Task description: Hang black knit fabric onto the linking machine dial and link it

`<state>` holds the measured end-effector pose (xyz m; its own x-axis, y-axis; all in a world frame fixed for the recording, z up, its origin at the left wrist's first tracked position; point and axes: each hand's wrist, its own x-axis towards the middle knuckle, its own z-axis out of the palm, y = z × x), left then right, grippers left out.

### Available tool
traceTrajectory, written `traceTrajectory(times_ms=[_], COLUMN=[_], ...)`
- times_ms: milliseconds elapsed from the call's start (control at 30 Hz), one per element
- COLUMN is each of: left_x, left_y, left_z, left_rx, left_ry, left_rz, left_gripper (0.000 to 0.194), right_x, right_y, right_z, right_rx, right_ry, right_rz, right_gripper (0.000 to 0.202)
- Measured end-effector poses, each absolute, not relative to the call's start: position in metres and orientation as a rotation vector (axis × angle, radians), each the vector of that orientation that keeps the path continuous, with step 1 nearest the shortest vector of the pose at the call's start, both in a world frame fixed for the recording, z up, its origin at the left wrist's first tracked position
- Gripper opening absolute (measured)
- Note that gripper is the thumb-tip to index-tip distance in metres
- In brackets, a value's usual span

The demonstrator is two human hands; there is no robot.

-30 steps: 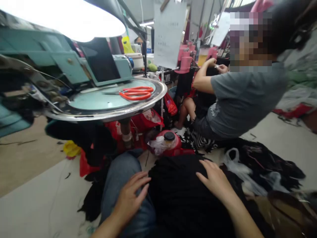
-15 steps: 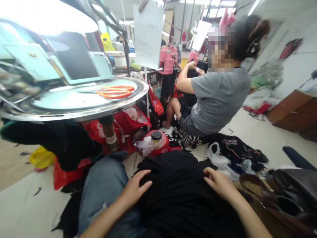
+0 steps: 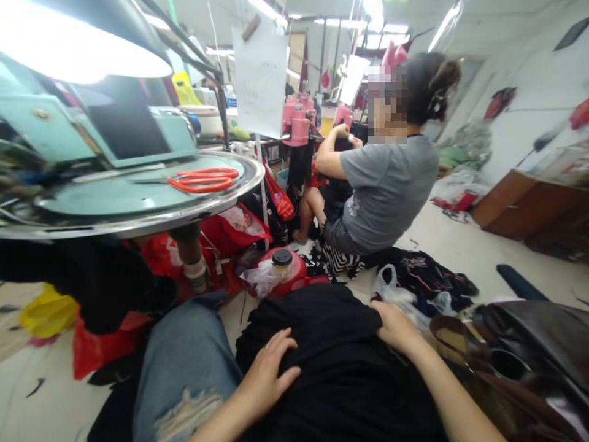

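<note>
A heap of black cloth [image 3: 331,362] lies across my lap, its folds bunched towards the far side. My left hand [image 3: 269,371] rests on the cloth's left part with fingers stretched and thumb apart, a ring showing on one finger. At the right edge of the cloth, my right hand [image 3: 396,326] is closed on a fold, its fingertips partly hidden by the fabric. My knee in ripped blue jeans [image 3: 188,356] sticks out to the left of the cloth.
A round metal-rimmed machine table [image 3: 251,184] carries orange-handled scissors [image 3: 205,180] under a bright lamp [image 3: 92,49]. Ahead stands a red container with a black cap [image 3: 288,270]. A co-worker in grey [image 3: 391,190] sits beyond it. A brown bag [image 3: 519,356] is at right.
My view has turned slightly to the right. My left hand has slid farther onto the cloth and lies flatter. My right hand has closed on the cloth's edge, which is lifted a little.
</note>
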<state>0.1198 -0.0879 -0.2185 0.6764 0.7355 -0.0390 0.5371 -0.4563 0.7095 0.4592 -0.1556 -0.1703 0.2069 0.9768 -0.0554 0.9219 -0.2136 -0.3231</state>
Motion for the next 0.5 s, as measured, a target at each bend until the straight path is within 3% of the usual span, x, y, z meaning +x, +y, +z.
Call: traceTrajectory(times_ms=[233,400,500], left_x=[0.110,0.091,0.052], left_y=[-0.078,-0.073,-0.066], left_z=[-0.204,-0.186,-0.161], left_rx=[2.156,2.155,2.139], left_ry=[0.942,0.982,1.182], left_rz=[0.462,0.689,0.989], left_gripper=[0.039,0.031,0.023], right_x=[0.443,0.416,0.415], right_y=[-0.194,-0.196,-0.199], right_z=[-0.105,-0.143,-0.166], right_rx=[-1.863,-2.249,-2.418], right_ry=[-1.650,-1.928,-2.009], right_rz=[-0.064,0.448,0.637], right_gripper=[0.041,0.084,0.091])
